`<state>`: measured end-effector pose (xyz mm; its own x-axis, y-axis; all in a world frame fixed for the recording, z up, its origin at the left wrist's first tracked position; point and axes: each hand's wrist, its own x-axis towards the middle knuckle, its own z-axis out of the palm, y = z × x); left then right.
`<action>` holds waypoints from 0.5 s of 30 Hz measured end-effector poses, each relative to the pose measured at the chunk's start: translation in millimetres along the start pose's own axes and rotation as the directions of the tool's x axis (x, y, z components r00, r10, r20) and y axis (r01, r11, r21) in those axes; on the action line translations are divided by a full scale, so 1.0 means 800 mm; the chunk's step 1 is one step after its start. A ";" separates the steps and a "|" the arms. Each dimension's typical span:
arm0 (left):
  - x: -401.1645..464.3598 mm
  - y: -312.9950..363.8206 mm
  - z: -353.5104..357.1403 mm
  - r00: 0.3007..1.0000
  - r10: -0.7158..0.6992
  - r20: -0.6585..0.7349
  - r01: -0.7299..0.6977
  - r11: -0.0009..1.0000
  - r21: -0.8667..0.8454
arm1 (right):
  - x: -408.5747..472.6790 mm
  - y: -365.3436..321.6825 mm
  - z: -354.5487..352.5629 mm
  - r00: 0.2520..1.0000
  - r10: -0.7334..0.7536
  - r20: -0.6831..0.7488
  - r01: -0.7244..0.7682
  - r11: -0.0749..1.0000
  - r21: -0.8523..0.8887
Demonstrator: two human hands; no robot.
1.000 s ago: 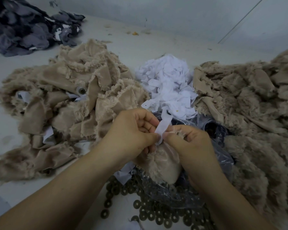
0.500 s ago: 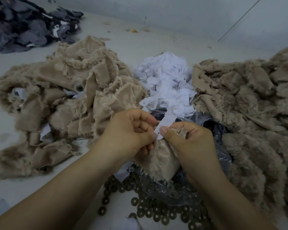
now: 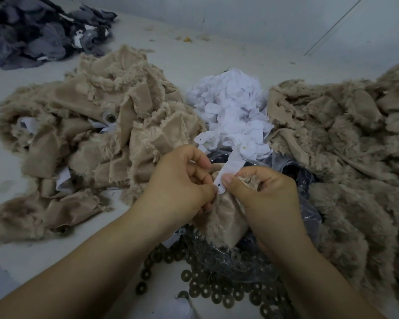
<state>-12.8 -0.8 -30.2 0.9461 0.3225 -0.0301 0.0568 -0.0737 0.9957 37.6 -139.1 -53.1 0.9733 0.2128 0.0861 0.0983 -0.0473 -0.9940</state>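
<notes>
Now | left hand (image 3: 177, 180) pinches white tag (image 3: 228, 171) | right hand (image 3: 267, 199) clutches fur piece (image 3: 226, 217) | piles (image 3: 97, 125) flanking

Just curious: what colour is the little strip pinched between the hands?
The strip is white, with a dark dot; head view.

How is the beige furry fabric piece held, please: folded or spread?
Folded: the beige furry fabric piece bunches doubled between left hand and right hand.

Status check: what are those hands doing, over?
Left hand and right hand pinch small white paper tag on tan furry fabric piece. Nothing in the way.
</notes>
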 end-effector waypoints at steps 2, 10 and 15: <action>-0.001 0.001 0.001 1.000 0.001 -0.004 -0.001 1.000 0.010 | 0.000 0.000 0.000 1.000 -0.002 -0.010 0.002 1.000 -0.019; -0.007 -0.002 0.004 0.999 0.012 -0.041 -0.013 1.000 -0.025 | 0.001 -0.003 0.000 1.000 -0.018 0.009 0.017 1.000 0.017; -0.009 -0.004 0.008 0.999 -0.014 -0.050 0.011 0.998 -0.060 | 0.000 -0.004 0.000 0.997 -0.061 -0.048 0.057 0.995 -0.076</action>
<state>-17.6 -8.8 -33.8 0.9280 0.3705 -0.0392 0.0477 -0.0137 0.9988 37.3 -138.9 -50.3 0.9743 0.1687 0.1494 0.1691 -0.1091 -0.9795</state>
